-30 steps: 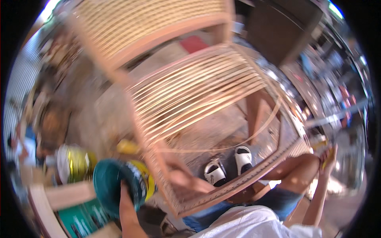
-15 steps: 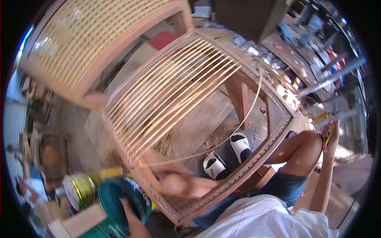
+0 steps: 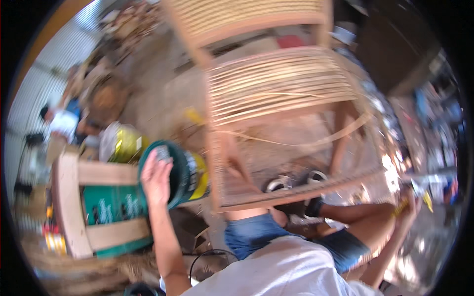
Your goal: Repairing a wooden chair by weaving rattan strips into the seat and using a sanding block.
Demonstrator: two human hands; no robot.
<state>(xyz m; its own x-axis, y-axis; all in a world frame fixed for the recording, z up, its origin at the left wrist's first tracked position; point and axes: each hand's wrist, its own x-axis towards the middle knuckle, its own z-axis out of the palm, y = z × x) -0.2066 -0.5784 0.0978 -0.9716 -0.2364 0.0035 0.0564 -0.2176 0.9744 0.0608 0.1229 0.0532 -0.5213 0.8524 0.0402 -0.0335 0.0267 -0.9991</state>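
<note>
Left hand at the mouth of a dark-green round plastic bucket, fingers pressed around a small grey object, blurred. Right hand beside right knee, gripping a slim yellow object; finger spacing unclear. Pale wooden chair frame with part-strung cane seat ahead, on dusty brown floor; silvery corrugated wall far left.

White lettering in two spots, side by side, on green panel framed by pale wood rails, L side of head view; a few short lines ea., approx. same layout, v. blurred. Green bucket, just R of it: outer wall w/ yellow label band + whitish marks on the dark part next to it, smeared, illegible. Yellow container behind bucket: small pale patch, can't tell if label or glare. No wording, nos. or signs legible w/ certainty.
</note>
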